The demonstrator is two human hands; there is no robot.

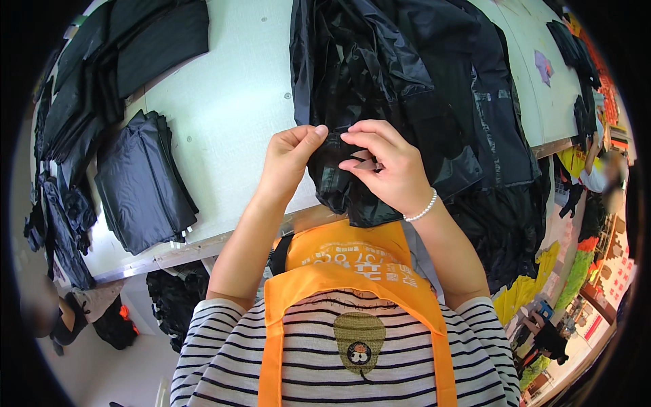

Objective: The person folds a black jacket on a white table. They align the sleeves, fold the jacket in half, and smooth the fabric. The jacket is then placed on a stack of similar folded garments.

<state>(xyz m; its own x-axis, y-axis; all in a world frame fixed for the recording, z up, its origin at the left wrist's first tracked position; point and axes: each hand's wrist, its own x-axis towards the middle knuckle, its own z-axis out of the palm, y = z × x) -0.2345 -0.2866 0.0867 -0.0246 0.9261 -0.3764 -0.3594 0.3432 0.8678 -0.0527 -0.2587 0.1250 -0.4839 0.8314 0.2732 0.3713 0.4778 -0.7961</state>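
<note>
A black, slightly shiny garment is bunched over the near edge of the table in front of me. My left hand pinches its fabric between thumb and index finger. Just to the right, my right hand hovers over the same cloth, thumb and forefinger apart. Small grey pointed blades, which look like thread snips, stick out from its palm; the rest of them is hidden by the fingers. A pearl bracelet circles the right wrist.
More black garments spread over the white table ahead and to the right. On the left lie a folded black stack and further black piles. Dark cloth sits below the table. People appear at both rims.
</note>
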